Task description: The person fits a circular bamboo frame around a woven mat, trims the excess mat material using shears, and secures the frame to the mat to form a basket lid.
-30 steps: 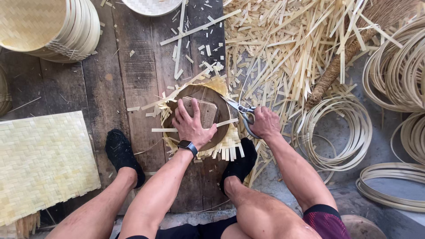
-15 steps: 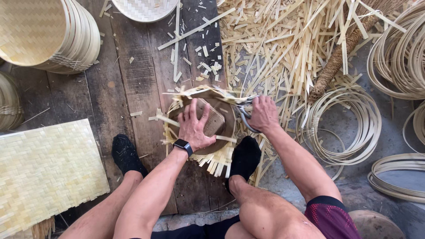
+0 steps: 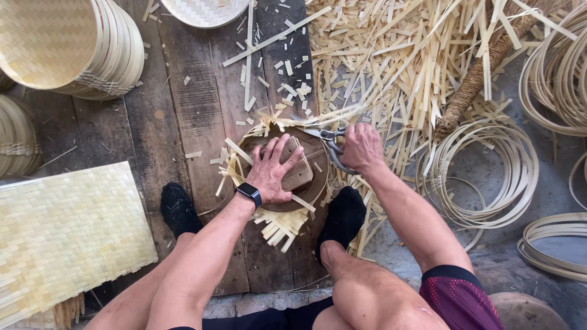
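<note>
I see L hand spread flat, pressing wood block onto round form w/ woven strips. R hand clenched around shears at rim.

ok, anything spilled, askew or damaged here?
Nothing damaged. Cut bamboo strips lie scattered across the floor, with small offcuts on the wooden boards. The left hand presses a wooden block; the right hand holds shears.
</note>
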